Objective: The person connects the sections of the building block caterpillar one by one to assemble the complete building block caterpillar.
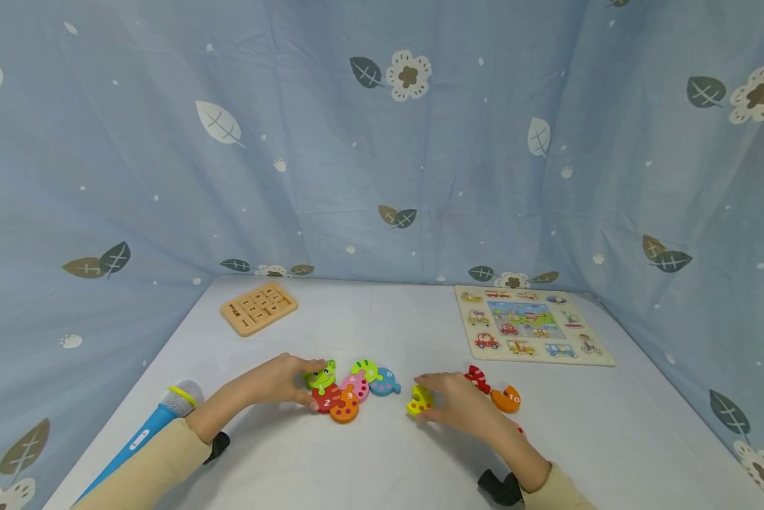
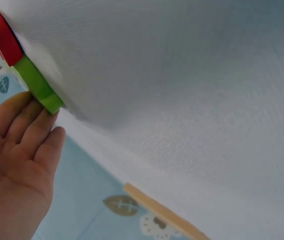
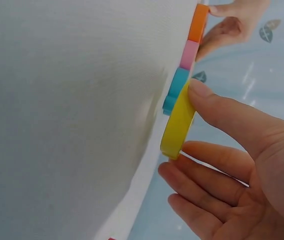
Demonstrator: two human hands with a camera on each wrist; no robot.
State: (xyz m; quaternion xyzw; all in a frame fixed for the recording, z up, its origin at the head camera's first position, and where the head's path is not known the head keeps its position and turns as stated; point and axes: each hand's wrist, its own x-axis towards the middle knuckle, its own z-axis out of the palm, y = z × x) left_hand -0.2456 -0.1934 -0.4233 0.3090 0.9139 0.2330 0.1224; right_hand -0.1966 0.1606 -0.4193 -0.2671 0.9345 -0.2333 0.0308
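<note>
A row of joined wooden caterpillar puzzle pieces lies at the table's middle: a green smiling head piece point(image 1: 321, 378), a red piece numbered 2 point(image 1: 326, 399), an orange piece point(image 1: 345, 407), a pink piece point(image 1: 355, 387), a light green piece point(image 1: 365, 369) and a blue piece point(image 1: 384, 382). My left hand point(image 1: 287, 380) holds its head end, fingertips on the green piece and thumb against the red one. Right of the blue piece, my right hand point(image 1: 461, 405) pinches a yellow spotted puzzle piece point(image 3: 178, 125) between thumb and fingers. A gap separates yellow from blue in the head view.
Beyond my right hand lie a red piece point(image 1: 477, 379) and an orange piece numbered 10 point(image 1: 506, 399). A wooden number board point(image 1: 259, 309) sits back left, a picture puzzle board point(image 1: 534, 326) back right. A blue toy microphone point(image 1: 146, 433) lies beside my left forearm.
</note>
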